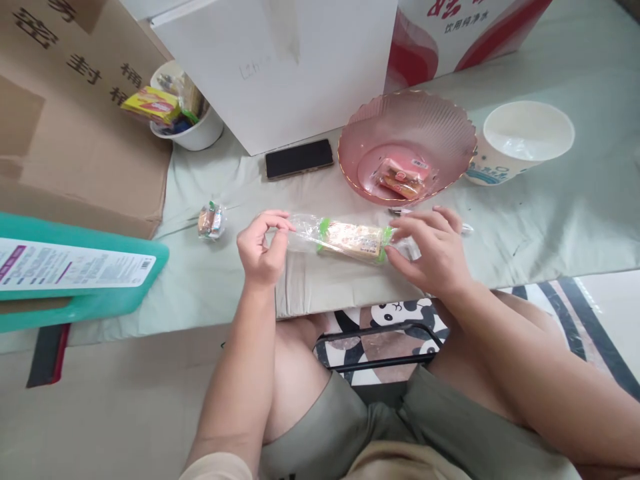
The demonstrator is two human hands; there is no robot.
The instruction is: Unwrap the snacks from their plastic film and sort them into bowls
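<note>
My left hand [263, 248]: thumb and fingertips pinching the snack packet's [353, 240] clear end. Right hand [431, 252]: pinching its far green-edged end, looks like. Packet spans between, in front of pink bowl [400, 123]. Step: wrapper handling, probably; next move calls for both pinches firm, light tension.

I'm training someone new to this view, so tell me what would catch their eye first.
The big pink bowl with the fluted wall, a wrapped snack lying in it, would likely draw the eye first, just beyond the hands. Next comes the shiny clear packet with green ends, between the left hand and right hand. The teal container stands out at the picture's left edge.
</note>
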